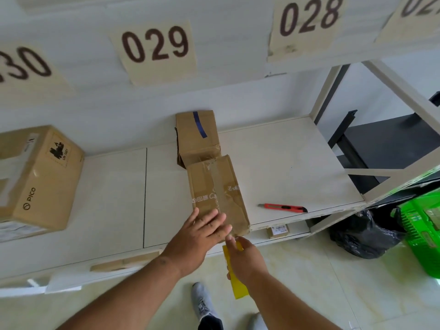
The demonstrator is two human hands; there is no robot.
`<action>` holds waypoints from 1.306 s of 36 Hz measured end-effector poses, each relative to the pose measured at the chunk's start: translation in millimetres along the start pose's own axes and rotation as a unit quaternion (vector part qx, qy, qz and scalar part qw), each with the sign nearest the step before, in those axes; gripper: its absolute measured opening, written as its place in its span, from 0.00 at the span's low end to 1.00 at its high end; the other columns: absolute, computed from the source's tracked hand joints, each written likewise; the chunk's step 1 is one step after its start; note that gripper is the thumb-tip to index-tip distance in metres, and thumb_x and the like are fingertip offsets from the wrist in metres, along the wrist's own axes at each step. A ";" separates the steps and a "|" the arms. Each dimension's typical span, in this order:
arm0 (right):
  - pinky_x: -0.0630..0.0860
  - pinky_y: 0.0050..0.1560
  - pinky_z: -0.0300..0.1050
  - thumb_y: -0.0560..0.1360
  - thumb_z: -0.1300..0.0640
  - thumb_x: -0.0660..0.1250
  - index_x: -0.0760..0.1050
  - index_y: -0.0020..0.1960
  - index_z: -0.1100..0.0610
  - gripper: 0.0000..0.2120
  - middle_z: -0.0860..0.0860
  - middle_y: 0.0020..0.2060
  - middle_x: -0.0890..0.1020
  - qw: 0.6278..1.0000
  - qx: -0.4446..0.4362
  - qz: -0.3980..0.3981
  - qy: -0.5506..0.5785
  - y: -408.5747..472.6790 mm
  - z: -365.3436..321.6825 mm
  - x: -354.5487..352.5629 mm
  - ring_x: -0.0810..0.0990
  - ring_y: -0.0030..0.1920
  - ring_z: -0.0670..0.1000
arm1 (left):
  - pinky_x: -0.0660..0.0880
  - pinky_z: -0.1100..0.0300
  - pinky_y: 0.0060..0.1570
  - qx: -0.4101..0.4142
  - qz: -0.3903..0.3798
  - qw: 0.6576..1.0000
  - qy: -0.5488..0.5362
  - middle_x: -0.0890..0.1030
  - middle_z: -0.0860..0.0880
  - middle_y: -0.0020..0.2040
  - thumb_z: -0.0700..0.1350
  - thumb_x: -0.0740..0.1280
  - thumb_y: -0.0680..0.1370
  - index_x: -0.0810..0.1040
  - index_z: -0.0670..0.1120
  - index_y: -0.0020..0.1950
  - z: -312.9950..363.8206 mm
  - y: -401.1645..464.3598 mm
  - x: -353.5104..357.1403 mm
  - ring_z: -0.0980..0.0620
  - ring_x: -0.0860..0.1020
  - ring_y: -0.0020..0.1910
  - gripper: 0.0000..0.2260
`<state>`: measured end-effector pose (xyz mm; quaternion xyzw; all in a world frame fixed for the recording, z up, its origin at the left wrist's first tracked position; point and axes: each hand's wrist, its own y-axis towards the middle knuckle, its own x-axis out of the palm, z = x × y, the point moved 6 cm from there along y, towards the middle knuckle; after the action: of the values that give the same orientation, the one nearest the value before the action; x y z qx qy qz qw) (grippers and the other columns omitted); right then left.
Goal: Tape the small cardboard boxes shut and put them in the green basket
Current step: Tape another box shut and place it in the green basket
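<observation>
With the small cardboard box point(217, 194) at the shelf's point(297, 163) front edge, the left hand point(204, 231) lies flat and open on its near end while the right hand point(245, 260) pinches a yellow tape strip point(238, 288) below it, which could crease or stick crooked if pulled off-line.

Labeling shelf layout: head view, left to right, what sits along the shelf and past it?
PICO box → taped box under the left hand → red knife → black bag → green basket.
</observation>
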<state>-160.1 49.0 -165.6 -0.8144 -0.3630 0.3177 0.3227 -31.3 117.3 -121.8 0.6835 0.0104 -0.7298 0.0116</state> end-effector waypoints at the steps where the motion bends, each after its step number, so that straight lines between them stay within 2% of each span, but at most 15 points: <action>1: 0.85 0.40 0.50 0.79 0.32 0.60 0.65 0.78 0.47 0.32 0.54 0.59 0.83 1.000 0.002 -0.005 0.024 0.7 -0.3 -0.1 0.86 0.34 0.54 | 0.65 0.36 0.72 -0.010 -0.001 1.000 -0.009 0.67 0.49 0.78 0.32 0.64 0.73 0.66 0.52 0.78 0.0 1.3 -2.1 0.45 0.64 0.78 0.34; 4: 0.84 0.34 0.47 0.81 0.38 0.62 0.63 0.79 0.49 0.31 0.58 0.64 0.80 0.998 0.005 -0.023 0.057 -1.5 -0.5 -0.7 0.87 0.44 0.58 | 0.64 0.41 0.73 -0.095 0.026 0.994 -0.042 0.66 0.49 0.78 0.35 0.71 0.73 0.64 0.52 0.78 4.7 -4.5 -10.3 0.45 0.65 0.77 0.36; 6: 0.83 0.33 0.44 0.82 0.42 0.62 0.60 0.80 0.49 0.30 0.58 0.65 0.79 0.997 0.006 -0.036 0.064 -4.9 -0.5 -1.6 0.86 0.48 0.59 | 0.70 0.51 0.69 -0.243 0.087 0.955 -0.148 0.73 0.51 0.72 0.43 0.71 0.77 0.70 0.51 0.74 9.9 -24.5 -16.7 0.49 0.71 0.71 0.25; 10: 0.80 0.34 0.43 0.82 0.48 0.60 0.56 0.80 0.52 0.30 0.60 0.63 0.79 0.994 0.019 -0.067 0.080 -5.7 1.8 -3.4 0.86 0.48 0.59 | 0.75 0.62 0.47 -0.522 0.075 0.748 -0.403 0.80 0.56 0.52 0.54 0.67 0.80 0.77 0.55 0.55 38.3 -61.3 -4.1 0.59 0.79 0.49 0.06; 15: 0.78 0.62 0.60 0.65 0.38 0.58 0.63 0.75 0.53 0.40 0.60 0.65 0.78 0.994 0.020 -0.069 0.078 5.6 11.1 -5.9 0.81 0.61 0.61 | 0.81 0.52 0.56 -0.552 0.015 0.542 -0.634 0.83 0.54 0.51 0.58 0.68 0.79 0.77 0.59 0.58 62.7 -35.7 17.3 0.52 0.84 0.49 0.10; 17: 0.77 0.64 0.60 0.65 0.38 0.56 0.66 0.72 0.51 0.38 0.57 0.64 0.79 0.994 0.018 -0.079 0.074 12.0 16.8 -4.3 0.80 0.61 0.60 | 0.81 0.51 0.56 -0.545 0.025 0.497 -0.674 0.84 0.53 0.53 0.56 0.70 0.78 0.77 0.58 0.59 61.0 -25.4 19.5 0.51 0.85 0.51 0.10; 22: 0.77 0.63 0.57 0.72 0.45 0.60 0.71 0.68 0.50 0.25 0.54 0.58 0.81 0.992 -0.004 -0.115 0.049 -4.1 0.4 -13.5 0.80 0.58 0.55 | 0.83 0.48 0.52 -0.567 0.026 0.484 -0.667 0.85 0.47 0.52 0.46 0.73 0.77 0.79 0.52 0.58 51.5 -18.5 31.4 0.46 0.86 0.49 0.11; 25: 0.79 0.55 0.53 0.74 0.51 0.61 0.80 0.55 0.54 0.15 0.54 0.47 0.83 0.988 -0.023 -0.148 0.041 -6.6 -8.1 -23.2 0.82 0.49 0.55 | 0.82 0.48 0.54 -0.572 0.032 0.467 -0.673 0.85 0.46 0.52 0.39 0.72 0.78 0.81 0.49 0.56 48.0 -18.7 34.7 0.44 0.85 0.50 0.09; 28: 0.73 0.47 0.48 0.79 0.55 0.60 0.79 0.49 0.62 0.12 0.54 0.41 0.77 0.991 -0.060 -0.081 -0.091 6.8 -11.0 -52.3 0.77 0.43 0.54 | 0.80 0.45 0.57 -0.574 0.027 0.470 -0.670 0.85 0.46 0.52 0.37 0.71 0.78 0.82 0.49 0.55 44.7 -20.1 37.2 0.42 0.84 0.53 0.09; 30: 0.72 0.46 0.45 0.81 0.56 0.59 0.80 0.51 0.59 0.12 0.54 0.42 0.79 0.967 -0.130 0.037 -0.217 19.8 -21.4 -85.1 0.80 0.47 0.57 | 0.78 0.45 0.58 -0.571 0.021 0.479 -0.667 0.85 0.46 0.52 0.39 0.71 0.78 0.83 0.52 0.54 43.5 -20.3 39.1 0.42 0.84 0.53 0.09; 33: 0.73 0.51 0.46 0.81 0.52 0.61 0.80 0.61 0.51 0.13 0.52 0.55 0.82 0.930 -0.172 0.189 -0.264 39.2 -33.9 -134.8 0.80 0.57 0.57 | 0.78 0.51 0.51 -0.563 0.020 0.477 -0.674 0.85 0.46 0.51 0.40 0.70 0.79 0.83 0.52 0.54 43.5 -19.9 43.2 0.45 0.83 0.48 0.08; 36: 0.73 0.58 0.51 0.81 0.52 0.60 0.75 0.66 0.53 0.15 0.54 0.62 0.78 0.880 -0.186 0.195 -0.390 71.5 -35.4 -153.8 0.73 0.62 0.59 | 0.76 0.51 0.50 -0.560 0.014 0.475 -0.679 0.86 0.46 0.49 0.40 0.69 0.79 0.83 0.53 0.53 44.7 -18.1 48.6 0.46 0.82 0.45 0.09; 39: 0.73 0.55 0.50 0.80 0.53 0.59 0.75 0.59 0.51 0.10 0.52 0.59 0.78 0.834 -0.181 0.189 -0.485 94.9 -30.4 -159.4 0.73 0.59 0.58 | 0.78 0.44 0.57 -0.561 0.009 0.475 -0.678 0.86 0.47 0.48 0.41 0.69 0.79 0.84 0.54 0.50 45.9 -17.4 50.8 0.45 0.82 0.47 0.08; 42: 0.72 0.53 0.50 0.80 0.53 0.61 0.78 0.56 0.49 0.09 0.51 0.54 0.77 0.795 -0.199 0.216 -0.531 105.4 -30.5 -156.7 0.74 0.56 0.57 | 0.77 0.49 0.50 -0.561 0.018 0.469 -0.682 0.86 0.45 0.49 0.44 0.72 0.78 0.85 0.56 0.47 45.0 -18.7 52.4 0.45 0.82 0.46 0.06; 47: 0.70 0.52 0.49 0.79 0.58 0.61 0.72 0.54 0.52 0.05 0.51 0.52 0.78 0.798 -0.202 0.217 -0.524 104.9 -37.2 -155.1 0.74 0.55 0.56 | 0.76 0.51 0.49 -0.553 0.031 0.465 -0.691 0.85 0.45 0.52 0.48 0.75 0.75 0.85 0.54 0.47 46.1 -18.6 54.4 0.46 0.82 0.48 0.03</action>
<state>-174.6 -140.9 -179.0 -0.6275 -0.3461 0.6773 -0.1665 -81.4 134.3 -173.1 -0.1927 0.3793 -0.8052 0.4131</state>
